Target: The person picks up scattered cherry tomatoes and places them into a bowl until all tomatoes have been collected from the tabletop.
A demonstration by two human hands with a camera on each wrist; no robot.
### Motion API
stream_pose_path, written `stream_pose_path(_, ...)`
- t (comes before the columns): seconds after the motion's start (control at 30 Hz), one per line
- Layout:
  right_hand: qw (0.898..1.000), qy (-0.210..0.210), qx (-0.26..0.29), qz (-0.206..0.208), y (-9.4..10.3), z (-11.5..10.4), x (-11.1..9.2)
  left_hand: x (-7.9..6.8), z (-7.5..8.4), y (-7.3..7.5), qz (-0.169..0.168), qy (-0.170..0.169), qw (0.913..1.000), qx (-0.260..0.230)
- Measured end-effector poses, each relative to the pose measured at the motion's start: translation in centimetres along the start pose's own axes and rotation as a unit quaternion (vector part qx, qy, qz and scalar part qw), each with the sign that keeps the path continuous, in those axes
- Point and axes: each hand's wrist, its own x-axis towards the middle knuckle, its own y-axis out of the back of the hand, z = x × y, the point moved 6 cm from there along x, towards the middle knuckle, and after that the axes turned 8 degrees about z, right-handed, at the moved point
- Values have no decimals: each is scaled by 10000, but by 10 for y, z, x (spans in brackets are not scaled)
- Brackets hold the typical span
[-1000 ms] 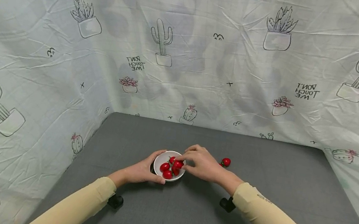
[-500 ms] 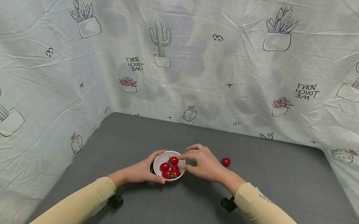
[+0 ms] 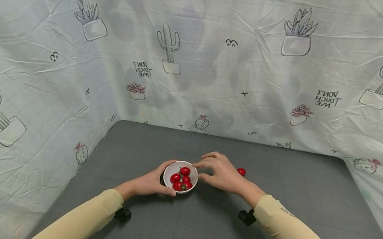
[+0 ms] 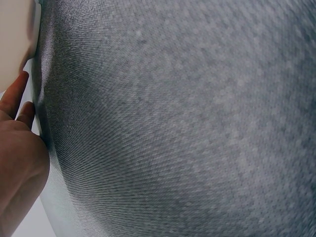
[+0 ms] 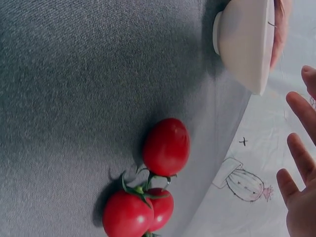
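A small white bowl (image 3: 167, 174) stands on the grey table with several red cherry tomatoes (image 3: 175, 178) inside. My left hand (image 3: 150, 181) holds the bowl from its left side, thumb at the near rim and fingers round the far side. At the bowl's right rim is my right hand (image 3: 222, 174), its fingers spread and nothing between them. Three more tomatoes (image 5: 168, 146) with green stems lie on the table under the right hand in the right wrist view. In the head view that hand hides most of them, leaving part of one tomato (image 3: 241, 171) showing.
A grey cloth-like table top (image 3: 173, 226) spreads around the bowl. Behind it and to the left hangs a pale curtain (image 3: 202, 53) printed with potted cacti. Black wrist mounts (image 3: 246, 217) sit under both forearms.
My right hand let go of a tomato, which now lies in the bowl with the others. It then drew back slightly to the right. The left hand stayed on the bowl.
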Motion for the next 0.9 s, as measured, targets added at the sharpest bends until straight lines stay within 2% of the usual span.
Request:
stream_pose_path(0.33, 9995, -238, 91, 204, 22, 10, -12, -1, 1, 0, 52, 25, 10000, 21)
stream_pose_path(0.6, 9983, -319, 80, 482, 41, 24, -30, -1, 1, 0, 66, 15, 10000, 56)
stream_pose_path(0.9, 9945, -800, 112, 672, 61, 48, -56, -1, 0, 1, 89, 13, 10000, 34)
